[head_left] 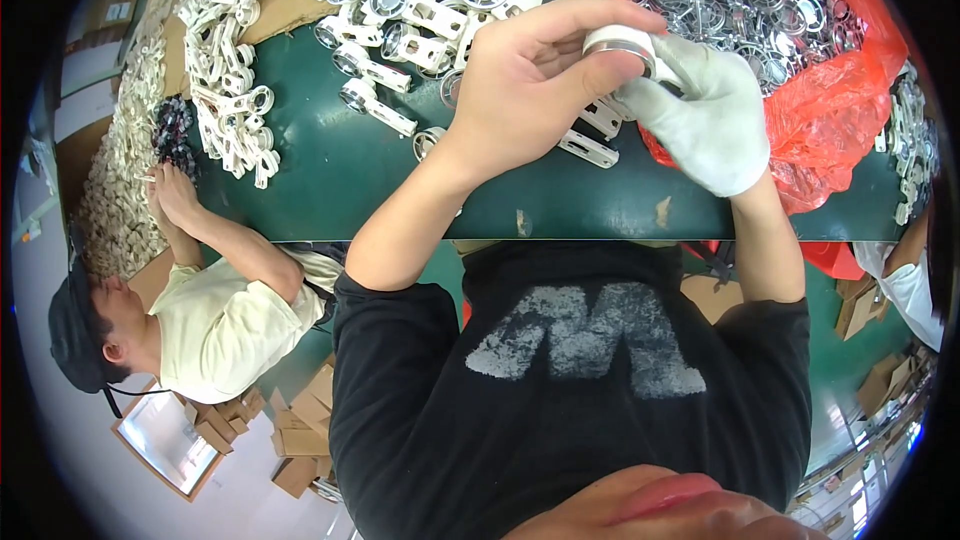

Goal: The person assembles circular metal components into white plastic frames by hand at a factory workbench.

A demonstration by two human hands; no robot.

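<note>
Above the table's near side I hold a white plastic part with a chrome ring (618,37) between both hands. My bare left hand (545,75) is closed on it, with the thumb on the ring and the fingers reaching over the top. On the other side, my right hand (705,115), in a white glove, grips the same part; its palm and fingers hide much of it. Below my hands, white handle-shaped parts (588,148) lie on the green table (500,195). Behind them is a heap of similar white parts with round metal rings (430,10).
A red plastic bag (825,135) full of loose chrome rings (740,5) spreads at the far right. More white parts (235,80) lie in a row at left. A co-worker (215,320) handles small pieces beside a large pale pile (120,180). Another person's sleeve (910,285) shows at right.
</note>
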